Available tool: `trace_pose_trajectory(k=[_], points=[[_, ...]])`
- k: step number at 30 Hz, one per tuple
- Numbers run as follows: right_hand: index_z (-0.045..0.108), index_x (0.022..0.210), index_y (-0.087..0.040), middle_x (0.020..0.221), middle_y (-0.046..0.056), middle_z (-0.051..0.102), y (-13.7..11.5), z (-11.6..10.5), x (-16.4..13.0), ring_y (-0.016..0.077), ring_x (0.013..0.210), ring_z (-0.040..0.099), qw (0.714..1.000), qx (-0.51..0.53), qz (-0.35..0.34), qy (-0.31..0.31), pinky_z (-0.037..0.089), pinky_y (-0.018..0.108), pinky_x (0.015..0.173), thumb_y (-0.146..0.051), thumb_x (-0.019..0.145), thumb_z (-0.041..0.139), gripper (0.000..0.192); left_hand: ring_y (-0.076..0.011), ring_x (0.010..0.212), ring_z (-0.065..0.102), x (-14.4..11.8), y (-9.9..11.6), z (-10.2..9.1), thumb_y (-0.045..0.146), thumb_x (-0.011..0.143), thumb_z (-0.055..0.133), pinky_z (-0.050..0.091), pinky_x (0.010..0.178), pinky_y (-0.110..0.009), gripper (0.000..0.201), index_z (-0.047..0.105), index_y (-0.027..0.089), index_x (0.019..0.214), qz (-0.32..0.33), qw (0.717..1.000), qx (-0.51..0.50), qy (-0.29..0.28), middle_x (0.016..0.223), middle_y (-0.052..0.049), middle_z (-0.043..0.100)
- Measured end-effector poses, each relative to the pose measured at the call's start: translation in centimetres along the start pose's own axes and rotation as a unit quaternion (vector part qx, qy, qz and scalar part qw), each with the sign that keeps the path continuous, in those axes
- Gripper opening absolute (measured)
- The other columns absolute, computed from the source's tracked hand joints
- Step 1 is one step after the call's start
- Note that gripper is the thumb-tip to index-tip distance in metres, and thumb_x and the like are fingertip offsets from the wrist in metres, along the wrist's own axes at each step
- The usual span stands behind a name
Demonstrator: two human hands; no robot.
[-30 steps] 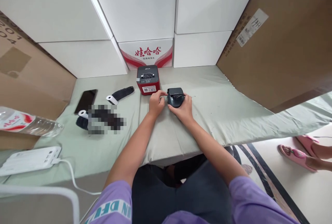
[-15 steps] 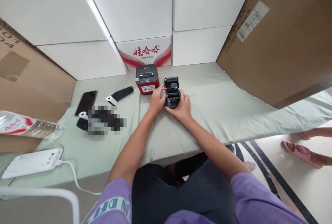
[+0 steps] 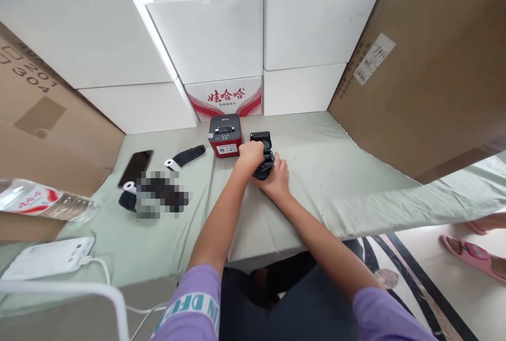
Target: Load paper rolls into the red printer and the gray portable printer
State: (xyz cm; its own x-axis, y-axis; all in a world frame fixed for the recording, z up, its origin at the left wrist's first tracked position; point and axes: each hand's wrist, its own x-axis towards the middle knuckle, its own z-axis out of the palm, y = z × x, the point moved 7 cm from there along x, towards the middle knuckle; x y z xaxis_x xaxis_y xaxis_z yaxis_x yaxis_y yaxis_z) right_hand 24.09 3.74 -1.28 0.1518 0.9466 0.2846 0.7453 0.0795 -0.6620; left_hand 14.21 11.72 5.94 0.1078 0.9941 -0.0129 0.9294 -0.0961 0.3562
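A small black portable label printer [image 3: 260, 137] sits on the cloth-covered surface with its lid standing up at the back. My right hand [image 3: 278, 180] steadies its right side and front, thumb along the front edge and fingers along the side. Over the printer's left half, my left hand [image 3: 251, 155] is closed with its fingers curled down at the inside. Whatever its fingertips grip is hidden under the hand. Just left of the printer stands a red box-shaped device with a black top [image 3: 227, 148].
To the left lie a black strap with a white end [image 3: 190, 156], a dark phone [image 3: 136, 167], a white power bank [image 3: 51, 257] with a cable, and a water bottle [image 3: 47, 201]. White boxes [image 3: 213, 35] line the back. A large cardboard box [image 3: 430, 72] stands on the right.
My left hand has moved from the printer's left side to over its open middle, fingers now curled. My right hand stays at the printer. The camera view has tilted up.
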Motion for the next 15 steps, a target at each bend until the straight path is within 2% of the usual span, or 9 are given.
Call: trace_pose_trajectory(k=[2, 6, 10, 15], points=[[0.028, 0.157, -0.013, 0.128, 0.022, 0.054, -0.09, -0.05, -0.02, 0.0431, 0.121, 0.057, 1.000, -0.006, 0.003, -0.003, 0.046, 0.058, 0.105, -0.060, 0.060, 0.086, 0.123, -0.0429, 0.109, 0.074, -0.34, 0.63, 0.35, 0.008, 0.079, 0.075, 0.056, 0.096, -0.052, 0.010, 0.079, 0.012, 0.087, -0.011, 0.999, 0.035, 0.001, 0.099, -0.026, 0.077], [0.023, 0.160, -0.011, 0.130, 0.022, 0.052, -0.28, -0.13, -0.05, 0.0427, 0.123, 0.055, 1.000, -0.007, 0.007, -0.020, 0.044, 0.056, 0.107, -0.059, 0.062, 0.084, 0.125, -0.0354, 0.111, 0.074, -0.72, 0.82, 0.74, 0.012, 0.087, 0.066, 0.058, 0.091, -0.042, 0.027, 0.079, 0.014, 0.111, -0.002, 0.991, 0.129, -0.045, 0.113, -0.022, 0.077], [0.025, 0.158, -0.010, 0.129, 0.022, 0.052, -0.28, -0.11, 0.03, 0.0436, 0.122, 0.054, 1.000, -0.010, 0.003, -0.024, 0.044, 0.056, 0.107, -0.061, 0.062, 0.084, 0.124, -0.0339, 0.116, 0.073, -0.72, 0.39, 0.39, 0.017, 0.087, 0.069, 0.058, 0.093, -0.040, 0.028, 0.079, 0.017, 0.112, 0.005, 0.988, 0.140, -0.067, 0.119, -0.019, 0.077], [0.026, 0.157, -0.012, 0.126, 0.021, 0.051, -0.20, -0.06, 0.17, 0.0438, 0.121, 0.054, 1.000, -0.007, -0.016, -0.008, 0.045, 0.058, 0.104, -0.065, 0.063, 0.081, 0.122, -0.0314, 0.116, 0.073, -0.59, 0.76, 0.85, 0.010, 0.089, 0.062, 0.056, 0.093, -0.038, 0.031, 0.078, 0.014, 0.114, 0.022, 0.987, 0.150, -0.059, 0.114, -0.019, 0.078]])
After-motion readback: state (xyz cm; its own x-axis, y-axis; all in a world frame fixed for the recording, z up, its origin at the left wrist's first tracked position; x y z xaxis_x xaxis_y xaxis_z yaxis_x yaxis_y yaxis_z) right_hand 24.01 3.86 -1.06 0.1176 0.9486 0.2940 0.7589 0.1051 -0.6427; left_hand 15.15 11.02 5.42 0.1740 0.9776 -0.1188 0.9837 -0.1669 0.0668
